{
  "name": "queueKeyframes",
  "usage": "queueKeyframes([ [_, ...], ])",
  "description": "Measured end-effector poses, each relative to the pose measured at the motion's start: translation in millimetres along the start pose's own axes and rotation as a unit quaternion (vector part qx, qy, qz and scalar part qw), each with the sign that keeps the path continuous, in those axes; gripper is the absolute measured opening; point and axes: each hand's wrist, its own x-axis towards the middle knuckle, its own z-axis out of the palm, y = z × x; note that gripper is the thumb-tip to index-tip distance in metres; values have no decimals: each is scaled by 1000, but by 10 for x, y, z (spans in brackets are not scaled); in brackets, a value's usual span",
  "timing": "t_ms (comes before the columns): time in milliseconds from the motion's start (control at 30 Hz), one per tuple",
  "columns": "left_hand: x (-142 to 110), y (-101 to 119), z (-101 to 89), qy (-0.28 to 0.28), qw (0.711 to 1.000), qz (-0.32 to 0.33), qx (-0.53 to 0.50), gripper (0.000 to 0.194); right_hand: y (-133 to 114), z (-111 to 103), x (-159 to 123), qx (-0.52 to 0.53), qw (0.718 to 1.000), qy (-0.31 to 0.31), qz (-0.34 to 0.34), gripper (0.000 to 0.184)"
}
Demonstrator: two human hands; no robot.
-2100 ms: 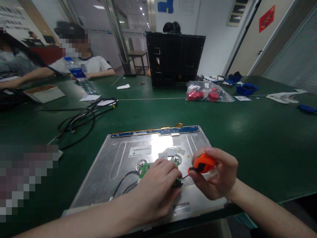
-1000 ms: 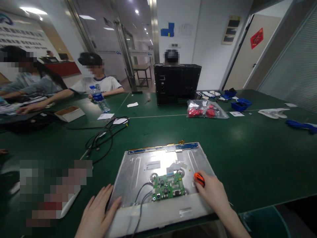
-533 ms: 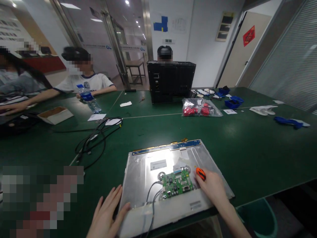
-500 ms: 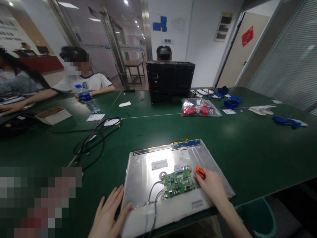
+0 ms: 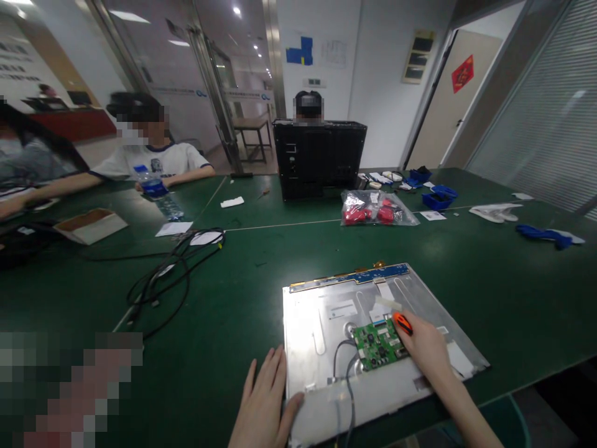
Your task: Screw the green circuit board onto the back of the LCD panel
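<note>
A flat metal-backed display panel [image 5: 321, 367] lies on the green table in front of me, with a blue circuit strip [image 5: 349, 277] along its far edge. On its back sits a green circuit board [image 5: 379, 343] with dark cables [image 5: 351, 386] running toward me. My right hand [image 5: 426, 345] is closed around an orange-and-black tool handle [image 5: 403, 323] at the board's right side; the tool's lower end is hidden. My left hand [image 5: 265, 398] is open, fingers stretched along the panel's left edge and thumb over its near left corner.
Black cables [image 5: 181, 267] lie coiled to the left, near an open carton [image 5: 91, 225]. A plastic bag with red parts [image 5: 377, 210] and a black monitor housing [image 5: 321, 158] stand farther back. Blue items [image 5: 439, 197] lie at the right. Other people sit across and at left.
The panel with its board has slid to the right across the table, both my hands moving with it. The orange-and-black tool handle stays in my right hand.
</note>
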Motion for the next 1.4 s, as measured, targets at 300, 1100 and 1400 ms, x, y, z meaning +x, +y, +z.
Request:
queueKeyframes([
  [300,316,314,39,-43,999,18,-13,63,375,-99,177,-39,999,3,20,24],
  [1100,1112,966,-43,-173,981,27,-87,80,1232,-358,322,-15,988,-76,131,44],
  [1400,1191,1019,-37,-171,982,42,-75,81,1363,-381,388,-11,993,-67,96,25],
])
